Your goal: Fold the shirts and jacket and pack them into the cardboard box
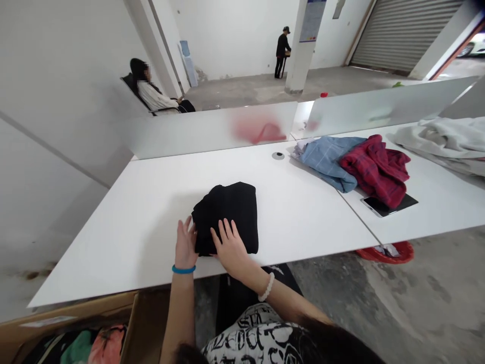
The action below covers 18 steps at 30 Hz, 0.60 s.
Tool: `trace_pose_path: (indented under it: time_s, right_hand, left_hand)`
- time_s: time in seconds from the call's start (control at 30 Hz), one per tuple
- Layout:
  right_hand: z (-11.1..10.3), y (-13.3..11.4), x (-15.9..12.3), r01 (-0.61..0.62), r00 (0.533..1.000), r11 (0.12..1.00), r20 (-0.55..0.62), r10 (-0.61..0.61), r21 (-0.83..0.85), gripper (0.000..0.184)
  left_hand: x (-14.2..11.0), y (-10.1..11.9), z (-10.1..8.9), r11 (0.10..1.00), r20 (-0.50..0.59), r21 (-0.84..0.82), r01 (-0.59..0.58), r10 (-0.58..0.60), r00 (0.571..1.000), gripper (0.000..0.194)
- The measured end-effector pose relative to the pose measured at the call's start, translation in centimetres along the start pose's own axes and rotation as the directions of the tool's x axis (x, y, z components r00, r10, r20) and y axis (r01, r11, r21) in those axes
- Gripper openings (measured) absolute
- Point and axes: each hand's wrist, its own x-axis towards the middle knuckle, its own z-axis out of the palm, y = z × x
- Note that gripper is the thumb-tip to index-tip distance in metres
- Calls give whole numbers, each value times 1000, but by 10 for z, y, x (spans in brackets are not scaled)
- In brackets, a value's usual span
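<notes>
A folded black garment [235,207] lies as a compact bundle on the white table [162,187], near its front edge. What kind of garment it is does not show. My left hand [185,245], with a blue band at the wrist, stands against the garment's left edge with its fingers stretched out. Flat on the lower front part of the cloth rests my right hand [232,247], fingers spread; a white beaded bracelet circles that wrist. Neither hand grips anything.
Light blue checked clothing [328,156] and a red plaid garment [379,169] are piled to the right, partly over a tablet [409,203]. White cloth [454,139] lies farther right. Frosted dividers [189,129] line the back. Below are a cardboard box [131,323] of clothes and a red basket [405,253].
</notes>
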Motion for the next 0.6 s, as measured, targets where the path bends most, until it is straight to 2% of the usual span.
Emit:
trace_pose_path:
  time_s: [0.07, 0.17, 0.23, 0.3, 0.37, 0.47, 0.53, 0.6]
  right_hand:
    - [-3, 1, 2, 29, 1000, 999, 2, -29, 32, 66]
    - [-20, 11, 3, 121, 993, 979, -36, -117, 163, 51]
    - [-35, 23, 0, 67, 994, 974, -97, -47, 215, 42]
    - [-44, 37, -4, -61, 988, 977, -124, 88, 205, 43]
    - [-43, 48, -8, -152, 984, 971, -67, 166, 182, 47]
    - [-30, 56, -9, -203, 978, 961, 76, 192, 186, 48]
    - [-21, 56, -7, -215, 974, 956, 110, 196, 198, 47]
    - [-16, 57, -8, -211, 976, 944, 97, 193, 253, 47]
  left_hand:
    - [0, -2, -3, 998, -85, 62, -22, 27, 996, 73]
    - [-1, -13, 0, 958, -61, 261, -121, 141, 988, 73]
    - [-3, -20, 1, 953, -32, 278, -118, 132, 991, 66]
    - [-4, -24, 0, 963, -17, 255, -90, 97, 995, 65]
    - [-5, -23, -2, 965, -12, 257, -44, 49, 999, 65]
    - [-6, -19, -5, 938, -26, 345, 24, -15, 1000, 67]
    - [-7, -17, -6, 865, -111, 495, 81, -29, 993, 72]
    - [-9, -17, -6, 763, -200, 634, 124, 6, 980, 73]
